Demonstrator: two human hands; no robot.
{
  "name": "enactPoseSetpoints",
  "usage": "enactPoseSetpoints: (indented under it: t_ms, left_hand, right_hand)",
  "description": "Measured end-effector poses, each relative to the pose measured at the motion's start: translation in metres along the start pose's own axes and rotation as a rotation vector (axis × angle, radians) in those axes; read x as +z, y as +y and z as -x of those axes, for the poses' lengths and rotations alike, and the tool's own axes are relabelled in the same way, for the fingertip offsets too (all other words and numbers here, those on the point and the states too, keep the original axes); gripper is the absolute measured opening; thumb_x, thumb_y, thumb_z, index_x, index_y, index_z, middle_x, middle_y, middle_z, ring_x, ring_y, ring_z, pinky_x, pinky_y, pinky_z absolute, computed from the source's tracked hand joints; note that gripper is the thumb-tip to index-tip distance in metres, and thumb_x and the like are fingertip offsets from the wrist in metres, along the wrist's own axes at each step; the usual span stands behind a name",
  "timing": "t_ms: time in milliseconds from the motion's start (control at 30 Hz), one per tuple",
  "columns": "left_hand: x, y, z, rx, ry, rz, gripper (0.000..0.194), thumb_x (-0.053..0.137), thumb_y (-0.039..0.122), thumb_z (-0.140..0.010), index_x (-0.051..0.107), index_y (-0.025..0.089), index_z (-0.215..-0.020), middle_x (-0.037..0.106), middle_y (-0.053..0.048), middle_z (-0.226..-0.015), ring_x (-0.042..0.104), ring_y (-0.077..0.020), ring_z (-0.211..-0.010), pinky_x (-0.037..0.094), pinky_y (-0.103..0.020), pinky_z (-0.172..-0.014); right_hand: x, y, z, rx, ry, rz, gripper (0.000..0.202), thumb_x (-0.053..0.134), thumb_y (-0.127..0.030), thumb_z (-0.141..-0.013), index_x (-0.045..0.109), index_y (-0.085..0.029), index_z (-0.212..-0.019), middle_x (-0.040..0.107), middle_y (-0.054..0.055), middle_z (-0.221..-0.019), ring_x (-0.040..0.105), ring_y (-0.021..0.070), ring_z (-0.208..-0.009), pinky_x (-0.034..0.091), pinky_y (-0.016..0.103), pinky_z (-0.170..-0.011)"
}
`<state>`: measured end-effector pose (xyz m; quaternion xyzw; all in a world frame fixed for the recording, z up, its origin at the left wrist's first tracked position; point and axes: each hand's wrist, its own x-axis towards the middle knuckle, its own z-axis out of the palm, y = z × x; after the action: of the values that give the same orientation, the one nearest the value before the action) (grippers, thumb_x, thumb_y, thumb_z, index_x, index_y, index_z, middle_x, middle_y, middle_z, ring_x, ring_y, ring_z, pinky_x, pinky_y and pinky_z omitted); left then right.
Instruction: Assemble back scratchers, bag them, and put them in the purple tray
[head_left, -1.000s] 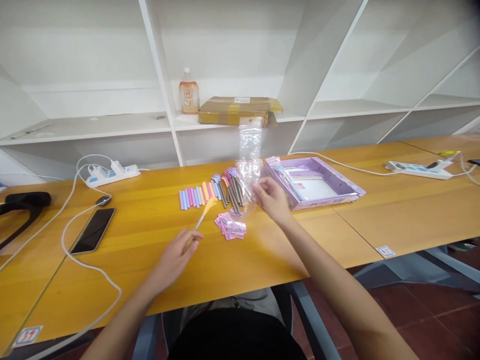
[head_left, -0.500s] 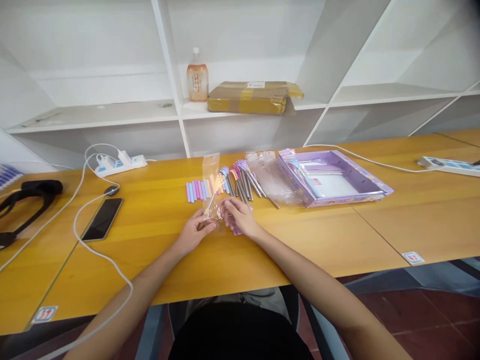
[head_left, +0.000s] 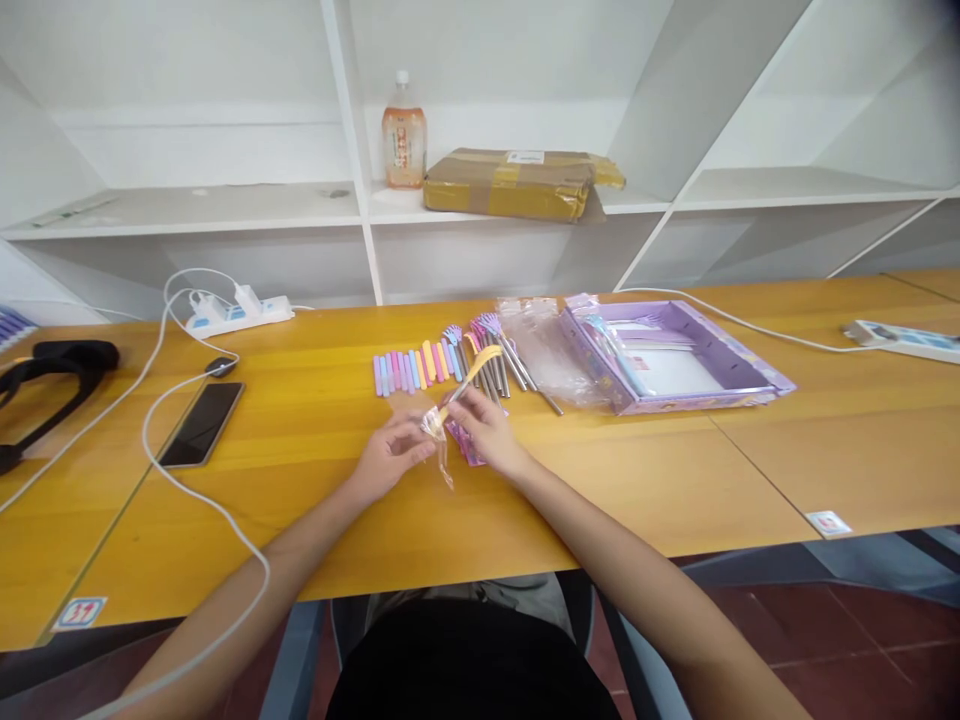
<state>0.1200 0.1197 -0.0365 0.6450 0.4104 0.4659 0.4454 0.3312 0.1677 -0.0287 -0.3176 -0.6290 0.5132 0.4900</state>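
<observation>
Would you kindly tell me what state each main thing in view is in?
Yellow stick: slanted, in the right hand.
Clear bag: crumpled, in the left hand.
Purple box: open, things inside.
Bottle: upright, capped.
Cardboard box: lying flat, taped; whether sealed, unclear.
Phone: flat, screen dark.
Left power strip: chargers plugged in.
</observation>
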Motion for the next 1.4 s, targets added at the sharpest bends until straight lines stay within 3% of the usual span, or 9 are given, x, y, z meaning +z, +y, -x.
enactPoseSetpoints:
  t_ms: [100,167,400,500,633,867,1033,1200,1400]
  left_hand:
    - [-0.008,0.001,-0.005,-0.063,0.228,0.236,0.036,0.086,0.053,-0.085,0.076,0.018,-0.082,0.075,-0.007,-0.099,0.069,-0.0221,-0.095,0.057,-0.041,-0.095]
    - [-0.014,0.001,-0.008,-0.104,0.373,0.400,0.040,0.091,0.052,-0.080,0.073,0.017,-0.082,0.075,-0.005,-0.092,0.069,-0.0184,-0.086,0.060,-0.037,-0.086]
    - [-0.033,0.004,-0.016,-0.125,0.535,0.660,0.040,0.101,0.045,-0.067,0.080,0.017,-0.085,0.075,-0.003,-0.092,0.067,-0.0132,-0.086,0.057,-0.027,-0.079]
    - [-0.037,0.008,-0.016,-0.061,0.483,0.654,0.035,0.104,0.039,-0.065,0.082,0.019,-0.085,0.076,-0.002,-0.093,0.059,-0.0076,-0.073,0.049,-0.021,-0.068]
    - [-0.031,0.011,-0.011,-0.067,0.260,0.600,0.020,0.098,0.032,-0.076,0.084,0.021,-0.085,0.074,-0.001,-0.094,0.043,-0.0033,-0.058,0.037,-0.021,-0.056]
    - [-0.010,0.006,-0.003,-0.078,-0.024,0.527,0.016,0.093,0.035,-0.082,0.086,0.020,-0.081,0.072,-0.007,-0.099,0.063,-0.0152,-0.086,0.051,-0.029,-0.080]
    - [-0.012,0.008,-0.004,-0.053,-0.097,0.524,0.012,0.091,0.035,-0.084,0.088,0.024,-0.084,0.073,-0.010,-0.107,0.065,-0.0188,-0.091,0.053,-0.031,-0.078]
    - [-0.015,0.007,-0.003,-0.088,-0.171,0.494,0.021,0.092,0.043,-0.082,0.086,0.024,-0.079,0.072,-0.012,-0.127,0.068,-0.0201,-0.091,0.056,-0.040,-0.086]
    - [-0.017,0.011,-0.004,-0.059,-0.125,0.576,0.013,0.092,0.028,-0.082,0.083,0.024,-0.074,0.065,-0.009,-0.145,0.065,-0.0203,-0.107,0.056,-0.034,-0.089]
  right_hand:
    - [-0.011,-0.012,-0.002,-0.008,0.221,-0.209,0.033,0.060,-0.060,-0.101,0.054,-0.028,-0.104,0.068,0.004,-0.100,0.066,0.0217,-0.096,0.056,0.035,-0.085]
    - [-0.017,-0.017,0.000,-0.009,0.239,-0.245,0.034,0.059,-0.062,-0.101,0.053,-0.029,-0.105,0.064,0.000,-0.087,0.063,0.0189,-0.079,0.055,0.031,-0.071]
    - [-0.008,-0.013,0.021,0.129,-0.191,-0.074,0.040,0.054,-0.060,-0.107,0.066,-0.023,-0.114,0.045,-0.008,-0.061,0.038,0.0104,-0.046,0.036,0.024,-0.045]
    - [-0.002,-0.014,0.023,0.187,-0.242,-0.162,0.041,0.059,-0.059,-0.105,0.065,-0.022,-0.121,0.042,-0.010,-0.062,0.033,0.0075,-0.045,0.032,0.022,-0.043]
    - [0.003,-0.017,0.020,0.253,-0.271,-0.249,0.057,0.081,-0.051,-0.091,0.060,-0.026,-0.138,0.041,-0.012,-0.068,0.031,0.0047,-0.043,0.028,0.020,-0.040]
    - [0.011,-0.008,0.019,0.260,-0.214,-0.206,0.052,0.085,-0.049,-0.087,0.064,-0.025,-0.127,0.037,-0.014,-0.063,0.032,0.0049,-0.041,0.028,0.019,-0.037]
    - [0.008,-0.009,0.018,0.223,-0.207,-0.132,0.037,0.084,-0.050,-0.087,0.064,-0.022,-0.100,0.037,-0.013,-0.060,0.034,0.0057,-0.042,0.028,0.021,-0.039]
    - [0.005,-0.015,0.017,0.153,-0.230,-0.089,0.055,0.093,-0.039,-0.079,0.065,-0.023,-0.124,0.031,-0.015,-0.063,0.028,0.0057,-0.049,0.030,0.019,-0.049]
    - [0.005,-0.008,0.016,0.226,-0.126,-0.040,0.049,0.093,-0.056,-0.073,0.058,-0.022,-0.079,0.042,-0.011,-0.057,0.036,0.0065,-0.044,0.029,0.021,-0.042]
